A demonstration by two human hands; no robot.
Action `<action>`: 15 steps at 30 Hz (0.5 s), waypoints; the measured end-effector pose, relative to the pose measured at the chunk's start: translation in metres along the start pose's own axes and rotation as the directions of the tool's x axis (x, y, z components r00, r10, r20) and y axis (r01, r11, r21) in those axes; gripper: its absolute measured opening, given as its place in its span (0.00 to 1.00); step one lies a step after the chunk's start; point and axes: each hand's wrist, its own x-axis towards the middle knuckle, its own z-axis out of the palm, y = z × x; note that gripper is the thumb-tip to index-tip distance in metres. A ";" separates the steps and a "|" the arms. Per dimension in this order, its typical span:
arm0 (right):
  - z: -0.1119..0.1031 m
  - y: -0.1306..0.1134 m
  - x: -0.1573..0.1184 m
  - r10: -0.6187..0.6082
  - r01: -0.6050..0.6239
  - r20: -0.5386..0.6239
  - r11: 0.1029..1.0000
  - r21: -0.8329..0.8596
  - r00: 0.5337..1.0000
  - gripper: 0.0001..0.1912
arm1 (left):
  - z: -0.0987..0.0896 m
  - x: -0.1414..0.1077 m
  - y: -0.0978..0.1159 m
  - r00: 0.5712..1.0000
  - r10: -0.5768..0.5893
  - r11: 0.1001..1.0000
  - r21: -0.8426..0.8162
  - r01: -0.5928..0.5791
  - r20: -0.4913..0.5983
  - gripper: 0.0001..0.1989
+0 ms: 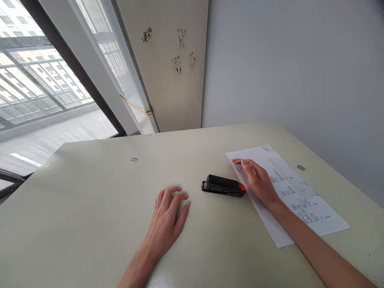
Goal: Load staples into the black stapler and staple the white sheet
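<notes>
The left hand (166, 220) and right hand (258, 181) are relaxed, gripping nothing; the stapler (223, 185) lies between them on the worktop (90, 208), beside the paper (295, 196). It seems a pause; grasping it calls for a short reach.

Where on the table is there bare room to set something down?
The widest bare patch lies left of the left hand, nearer than the far-left strip. Another lies beyond that hand, between strip and stapler. Crowded: the right, where the right hand is over the paper, close to the stapler.
</notes>
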 end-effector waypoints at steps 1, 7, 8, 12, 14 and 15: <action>0.000 -0.002 0.000 -0.007 0.007 -0.008 1.000 -0.007 1.000 0.24 | 0.000 0.000 0.000 1.000 0.003 1.000 -0.003 -0.003 0.000 0.08; -0.004 -0.015 -0.012 0.059 -0.075 -0.132 0.990 -0.119 0.990 0.22 | 0.000 0.001 -0.001 1.000 0.022 1.000 -0.017 -0.022 -0.008 0.08; -0.005 -0.015 -0.013 0.087 -0.110 -0.159 0.984 -0.139 0.983 0.23 | 0.000 0.002 0.000 1.000 0.023 1.000 -0.019 -0.023 -0.011 0.08; -0.005 -0.006 -0.010 0.168 -0.186 -0.146 0.975 -0.121 0.975 0.24 | -0.001 0.001 0.000 1.000 0.023 0.999 -0.026 -0.023 -0.002 0.08; -0.005 -0.002 -0.007 0.175 -0.185 -0.125 0.980 -0.076 0.977 0.23 | 0.000 0.001 0.000 1.000 0.020 0.999 -0.027 -0.019 0.009 0.08; -0.006 -0.002 -0.005 0.172 -0.180 -0.125 0.982 -0.055 0.977 0.22 | 0.000 0.001 -0.001 1.000 0.018 0.999 -0.026 -0.018 0.011 0.08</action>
